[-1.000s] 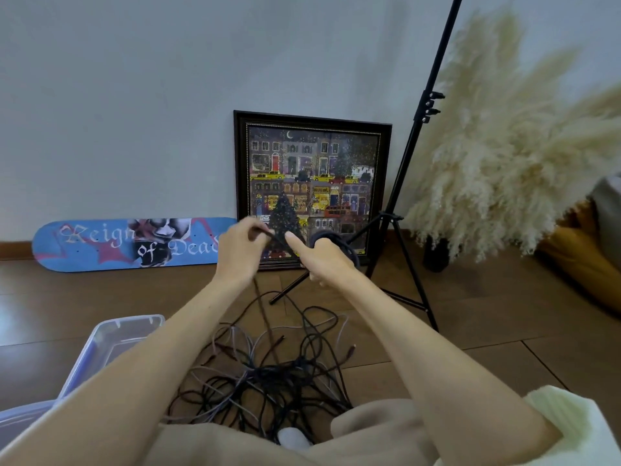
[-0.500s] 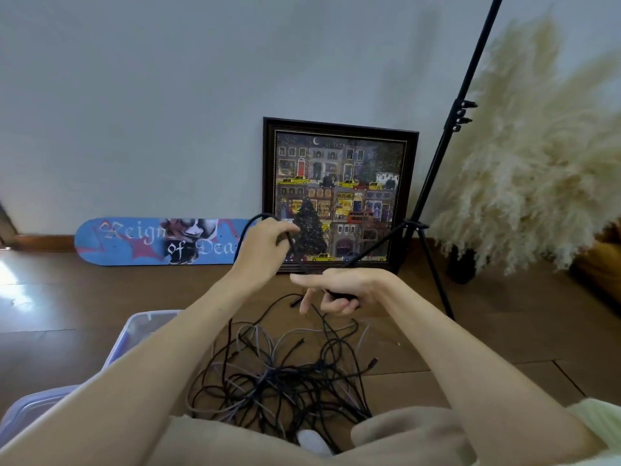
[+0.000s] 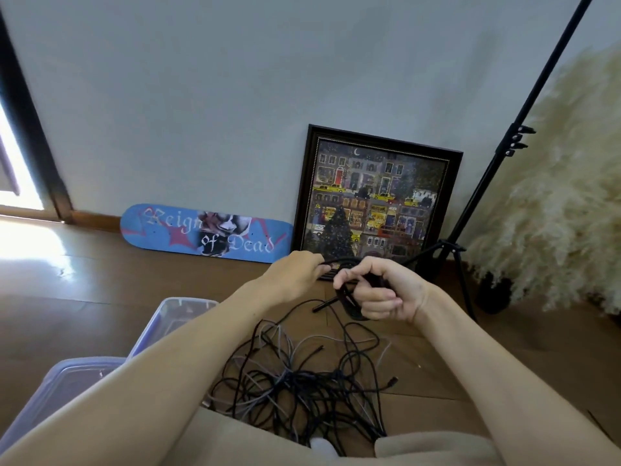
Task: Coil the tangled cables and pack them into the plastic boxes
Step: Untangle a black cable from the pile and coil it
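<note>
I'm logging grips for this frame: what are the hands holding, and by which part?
One black cable. The right hand grips its coiled loops; the left hand pinches the strand leading into the coil.

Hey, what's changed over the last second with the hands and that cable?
The right hand, palm-down half a second ago, has turned back and grips the black cable coil with curled fingers. The left hand keeps pinching that cable and has brought another loop across to it. The view swung left. The tangled cables on the floor and the plastic boxes stayed put.
</note>
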Action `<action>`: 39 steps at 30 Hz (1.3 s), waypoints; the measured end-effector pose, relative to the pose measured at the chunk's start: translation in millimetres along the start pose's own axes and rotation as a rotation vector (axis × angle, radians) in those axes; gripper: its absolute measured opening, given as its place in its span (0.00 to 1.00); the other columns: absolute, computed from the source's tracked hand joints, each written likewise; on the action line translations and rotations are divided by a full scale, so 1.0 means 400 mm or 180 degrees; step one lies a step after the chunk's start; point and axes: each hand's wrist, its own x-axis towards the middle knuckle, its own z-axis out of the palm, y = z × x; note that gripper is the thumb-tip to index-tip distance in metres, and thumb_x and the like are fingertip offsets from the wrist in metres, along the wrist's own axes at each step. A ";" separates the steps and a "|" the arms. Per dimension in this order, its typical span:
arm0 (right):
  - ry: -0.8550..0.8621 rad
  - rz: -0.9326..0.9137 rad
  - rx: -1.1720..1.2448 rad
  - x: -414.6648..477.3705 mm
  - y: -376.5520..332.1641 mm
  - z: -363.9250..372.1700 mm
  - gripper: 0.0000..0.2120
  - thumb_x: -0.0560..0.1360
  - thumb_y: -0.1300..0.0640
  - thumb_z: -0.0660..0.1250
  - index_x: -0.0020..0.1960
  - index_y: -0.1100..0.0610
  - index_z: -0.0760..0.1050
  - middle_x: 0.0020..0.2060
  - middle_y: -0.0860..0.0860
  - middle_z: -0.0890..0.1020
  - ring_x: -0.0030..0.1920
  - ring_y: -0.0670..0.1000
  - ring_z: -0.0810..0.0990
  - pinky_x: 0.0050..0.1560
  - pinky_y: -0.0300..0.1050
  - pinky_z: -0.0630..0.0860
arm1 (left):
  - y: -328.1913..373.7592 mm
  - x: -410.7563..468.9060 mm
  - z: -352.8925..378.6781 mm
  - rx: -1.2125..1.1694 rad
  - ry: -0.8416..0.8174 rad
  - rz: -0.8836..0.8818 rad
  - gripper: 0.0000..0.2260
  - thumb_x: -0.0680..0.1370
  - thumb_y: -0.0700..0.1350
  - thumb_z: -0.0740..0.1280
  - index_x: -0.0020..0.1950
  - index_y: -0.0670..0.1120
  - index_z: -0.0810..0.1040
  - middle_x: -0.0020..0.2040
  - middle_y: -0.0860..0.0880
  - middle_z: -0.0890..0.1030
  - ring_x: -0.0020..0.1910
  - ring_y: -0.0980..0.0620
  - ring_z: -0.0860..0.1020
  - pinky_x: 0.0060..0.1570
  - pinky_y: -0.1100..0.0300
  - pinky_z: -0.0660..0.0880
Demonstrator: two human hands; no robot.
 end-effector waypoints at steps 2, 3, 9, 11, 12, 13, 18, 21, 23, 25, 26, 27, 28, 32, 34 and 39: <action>-0.0017 -0.0198 0.0341 0.004 0.001 0.003 0.15 0.73 0.52 0.69 0.52 0.64 0.79 0.16 0.47 0.68 0.14 0.42 0.65 0.18 0.36 0.62 | -0.001 0.003 0.005 0.0178 0.0103 0.0032 0.11 0.82 0.48 0.56 0.43 0.44 0.69 0.43 0.47 0.67 0.44 0.46 0.70 0.44 0.51 0.69; -0.0074 -0.0304 0.0547 0.006 0.000 0.006 0.16 0.74 0.52 0.68 0.52 0.65 0.79 0.16 0.47 0.69 0.14 0.43 0.66 0.18 0.37 0.63 | 0.001 0.005 0.008 0.0138 0.0128 0.0055 0.11 0.82 0.46 0.56 0.43 0.43 0.70 0.44 0.47 0.65 0.45 0.45 0.70 0.45 0.50 0.69; -0.0405 -0.0792 0.1394 0.023 -0.004 0.027 0.20 0.80 0.56 0.60 0.64 0.70 0.72 0.22 0.54 0.76 0.19 0.47 0.63 0.25 0.41 0.67 | 0.035 -0.001 0.015 -0.1215 0.0002 -0.0021 0.18 0.82 0.36 0.54 0.34 0.44 0.72 0.31 0.48 0.73 0.27 0.48 0.71 0.28 0.70 0.68; -0.0374 -0.0894 0.1323 0.028 -0.002 0.031 0.19 0.79 0.60 0.59 0.66 0.69 0.71 0.23 0.54 0.77 0.20 0.47 0.63 0.26 0.40 0.65 | 0.028 0.002 0.021 -0.1589 -0.0026 -0.0005 0.16 0.82 0.36 0.55 0.38 0.43 0.75 0.33 0.43 0.79 0.30 0.45 0.77 0.29 0.69 0.72; -0.0301 -0.0959 0.1308 0.031 -0.002 0.032 0.18 0.79 0.62 0.59 0.66 0.69 0.71 0.23 0.54 0.76 0.20 0.47 0.63 0.26 0.40 0.64 | 0.023 0.003 0.022 -0.1791 0.0008 0.0036 0.13 0.82 0.37 0.55 0.44 0.42 0.78 0.38 0.40 0.82 0.35 0.42 0.80 0.34 0.63 0.77; -0.0214 -0.1032 0.1331 0.035 -0.003 0.033 0.18 0.78 0.64 0.59 0.65 0.69 0.71 0.22 0.53 0.76 0.20 0.47 0.62 0.25 0.40 0.64 | 0.020 0.002 0.020 -0.1999 0.0083 0.0050 0.12 0.82 0.38 0.56 0.49 0.44 0.78 0.42 0.38 0.83 0.38 0.41 0.82 0.38 0.55 0.79; 0.0353 -0.1782 0.1703 0.057 -0.022 0.070 0.18 0.66 0.69 0.65 0.56 0.69 0.77 0.17 0.50 0.69 0.17 0.45 0.56 0.19 0.39 0.64 | 0.025 0.001 0.019 -0.2514 0.0048 0.0056 0.09 0.82 0.38 0.55 0.52 0.47 0.74 0.35 0.44 0.80 0.24 0.55 0.76 0.27 0.60 0.73; 0.0880 -0.2238 0.1888 0.047 -0.046 0.085 0.19 0.63 0.68 0.62 0.53 0.68 0.79 0.16 0.47 0.65 0.14 0.44 0.57 0.17 0.37 0.61 | 0.028 -0.003 0.031 -0.2519 -0.0360 0.0063 0.07 0.83 0.40 0.55 0.57 0.49 0.70 0.33 0.48 0.79 0.21 0.57 0.72 0.23 0.63 0.68; 0.1165 -0.2356 0.1966 0.031 -0.050 0.082 0.22 0.66 0.66 0.58 0.58 0.68 0.77 0.17 0.46 0.63 0.14 0.44 0.59 0.18 0.36 0.60 | 0.031 -0.004 0.038 -0.2452 -0.0575 0.0018 0.13 0.83 0.41 0.54 0.68 0.48 0.67 0.34 0.48 0.79 0.20 0.58 0.69 0.21 0.65 0.66; 0.1433 -0.2373 0.1979 0.021 -0.045 0.076 0.24 0.70 0.64 0.56 0.65 0.68 0.73 0.18 0.46 0.63 0.15 0.44 0.59 0.19 0.36 0.59 | 0.044 -0.007 0.045 -0.2391 -0.0779 0.0010 0.19 0.83 0.41 0.54 0.74 0.47 0.61 0.33 0.47 0.78 0.19 0.59 0.67 0.20 0.66 0.65; 0.1577 -0.2365 0.1940 0.020 -0.042 0.073 0.25 0.72 0.63 0.56 0.67 0.68 0.70 0.18 0.46 0.62 0.16 0.44 0.59 0.20 0.36 0.60 | 0.050 -0.009 0.049 -0.2366 -0.0880 0.0024 0.20 0.83 0.40 0.54 0.76 0.47 0.58 0.33 0.47 0.78 0.18 0.59 0.67 0.20 0.66 0.65; 0.1733 -0.2350 0.1877 0.022 -0.041 0.070 0.24 0.73 0.61 0.56 0.68 0.67 0.69 0.19 0.46 0.62 0.17 0.44 0.59 0.20 0.36 0.60 | 0.056 -0.011 0.052 -0.2337 -0.0987 0.0035 0.22 0.83 0.40 0.54 0.77 0.47 0.56 0.33 0.47 0.78 0.18 0.59 0.66 0.20 0.66 0.65; 0.1911 -0.2314 0.1771 0.025 -0.043 0.068 0.22 0.76 0.59 0.57 0.68 0.66 0.68 0.20 0.47 0.62 0.17 0.44 0.59 0.21 0.37 0.61 | 0.063 -0.015 0.054 -0.2302 -0.1102 0.0040 0.22 0.83 0.39 0.54 0.77 0.48 0.55 0.33 0.46 0.78 0.18 0.59 0.66 0.21 0.66 0.65; 0.2738 -0.1846 0.0584 0.043 -0.041 0.055 0.13 0.81 0.48 0.58 0.62 0.54 0.66 0.21 0.49 0.64 0.20 0.46 0.59 0.25 0.40 0.62 | 0.092 -0.027 0.059 -0.2266 -0.1260 0.0077 0.22 0.82 0.37 0.56 0.76 0.44 0.57 0.33 0.46 0.77 0.18 0.59 0.66 0.22 0.66 0.66; 0.3021 -0.1517 -0.0071 0.048 -0.034 0.051 0.18 0.81 0.47 0.58 0.65 0.56 0.63 0.21 0.50 0.67 0.20 0.47 0.59 0.26 0.41 0.63 | 0.099 -0.028 0.058 -0.2150 -0.1157 0.0057 0.19 0.82 0.37 0.56 0.73 0.40 0.62 0.33 0.46 0.77 0.17 0.59 0.66 0.21 0.66 0.67; 0.3273 -0.1247 -0.0273 0.054 -0.035 0.061 0.22 0.82 0.50 0.58 0.70 0.62 0.60 0.24 0.56 0.77 0.19 0.49 0.70 0.23 0.39 0.67 | 0.097 -0.033 0.049 -0.1528 -0.0996 0.0005 0.16 0.82 0.41 0.57 0.70 0.39 0.69 0.31 0.48 0.76 0.17 0.62 0.68 0.21 0.72 0.64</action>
